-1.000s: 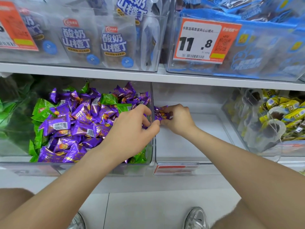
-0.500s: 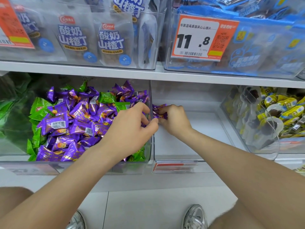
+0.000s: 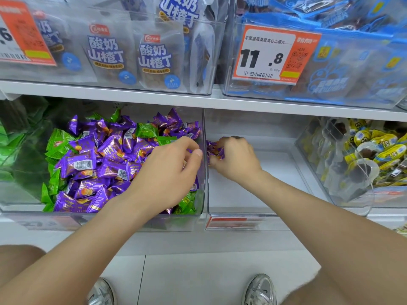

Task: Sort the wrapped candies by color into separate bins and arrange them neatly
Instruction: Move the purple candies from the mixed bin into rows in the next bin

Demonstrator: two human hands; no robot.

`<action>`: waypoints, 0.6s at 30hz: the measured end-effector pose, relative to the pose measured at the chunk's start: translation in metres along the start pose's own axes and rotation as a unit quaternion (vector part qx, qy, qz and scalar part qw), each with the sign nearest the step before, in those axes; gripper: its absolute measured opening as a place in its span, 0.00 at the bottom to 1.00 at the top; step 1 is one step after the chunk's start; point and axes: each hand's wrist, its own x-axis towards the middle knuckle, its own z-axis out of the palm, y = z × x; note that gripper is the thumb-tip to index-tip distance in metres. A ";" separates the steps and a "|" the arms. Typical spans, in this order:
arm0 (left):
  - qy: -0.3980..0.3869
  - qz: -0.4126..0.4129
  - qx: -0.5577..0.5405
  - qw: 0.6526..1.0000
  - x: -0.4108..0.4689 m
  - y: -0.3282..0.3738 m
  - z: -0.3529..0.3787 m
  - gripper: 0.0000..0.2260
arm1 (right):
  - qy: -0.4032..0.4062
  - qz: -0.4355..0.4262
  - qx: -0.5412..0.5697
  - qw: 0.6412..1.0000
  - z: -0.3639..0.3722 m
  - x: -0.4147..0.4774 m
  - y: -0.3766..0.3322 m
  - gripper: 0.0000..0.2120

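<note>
Bright, even store light, faint shadows; hazy sheen on clear bins (image 3: pixel 123 222); shelf (image 3: pixel 264 106) bows toward softly blurred edges.

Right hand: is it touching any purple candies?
Touching. Head view shows the right hand gripping a bunch of purple candies.

candy pile (image 3: pixel 105 164) in bin (image 3: pixel 132 223), second bin (image 3: pixel 240 215) rightward

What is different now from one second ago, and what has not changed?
The left hand drew its thumb slightly back from the right hand, toward the mixed pile of purple and green wrapped candies. The right hand keeps its grip on a bunch of purple foil-wrapped candies in the clear plastic bin.
</note>
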 end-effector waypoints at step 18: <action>-0.201 -0.102 0.253 0.941 -0.054 -0.057 -0.090 0.15 | -0.247 -0.363 0.012 0.898 -0.050 -0.072 -0.124 0.23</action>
